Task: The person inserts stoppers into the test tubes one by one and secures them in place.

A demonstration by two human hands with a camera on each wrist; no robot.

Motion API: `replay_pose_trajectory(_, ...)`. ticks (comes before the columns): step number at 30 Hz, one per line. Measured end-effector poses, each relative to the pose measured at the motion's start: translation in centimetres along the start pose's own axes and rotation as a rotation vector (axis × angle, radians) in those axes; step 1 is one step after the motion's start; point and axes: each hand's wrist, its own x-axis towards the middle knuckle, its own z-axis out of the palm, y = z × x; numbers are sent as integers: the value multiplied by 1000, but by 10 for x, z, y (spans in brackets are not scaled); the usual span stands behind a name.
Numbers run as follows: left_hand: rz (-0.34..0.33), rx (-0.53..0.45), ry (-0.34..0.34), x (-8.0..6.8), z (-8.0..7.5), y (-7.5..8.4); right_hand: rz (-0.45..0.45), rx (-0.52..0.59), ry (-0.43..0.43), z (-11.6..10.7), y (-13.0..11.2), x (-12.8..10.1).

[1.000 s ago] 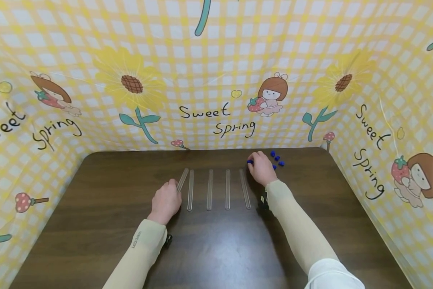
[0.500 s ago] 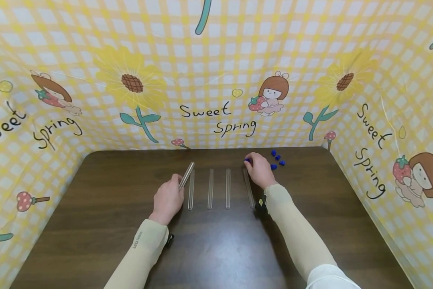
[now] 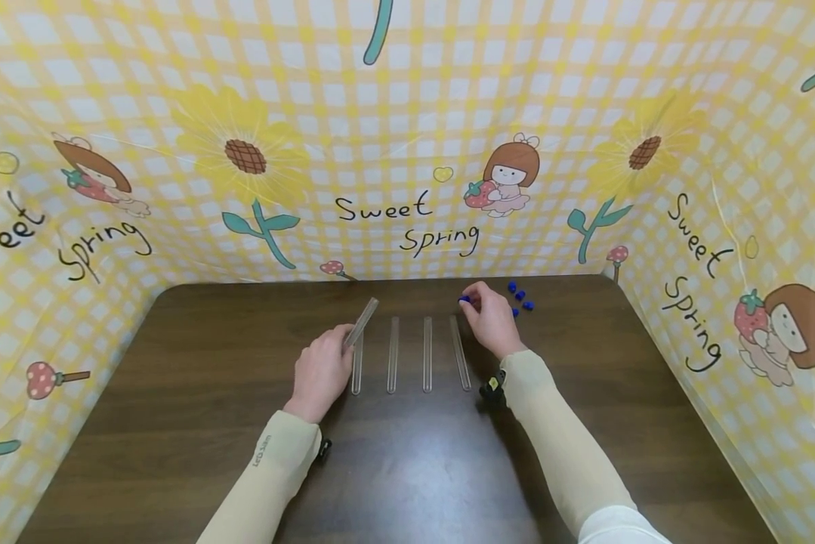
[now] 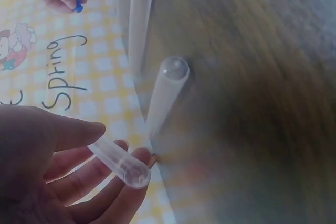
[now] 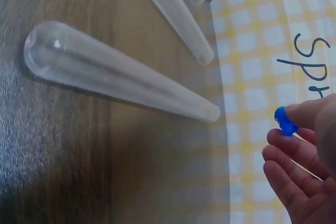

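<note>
A clear test tube (image 3: 362, 323) is held tilted in my left hand (image 3: 321, 375), its far end raised over the table. In the left wrist view the thumb and fingers pinch this tube (image 4: 118, 163), with its rounded end toward the camera. My right hand (image 3: 492, 321) pinches a small blue stopper (image 5: 286, 121) between thumb and index finger, near the far end of the rightmost lying test tube (image 3: 461, 353). More clear tubes lie between the hands: one tube (image 3: 358, 366) right beside my left hand, then a second tube (image 3: 393, 355) and a third tube (image 3: 427, 355).
Several blue stoppers (image 3: 520, 295) lie behind my right hand at the back right of the brown wooden table (image 3: 407, 468). A yellow checked cloth (image 3: 407, 136) with cartoon prints rises along the table's back and sides.
My left hand has lifted the test tube and moved it slightly right and away from me. The right hand has shifted a little left with the blue stopper, away from the other stoppers.
</note>
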Motion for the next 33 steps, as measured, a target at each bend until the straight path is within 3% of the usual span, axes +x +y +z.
replay_pose_trajectory(18, 19, -20, -82, -1, -1, 12, -44, 102, -7, -4, -19, -4)
replay_pose_trajectory(33, 81, -57, -60, -6, 7, 26, -27, 223, -16, -3, -34, -9)
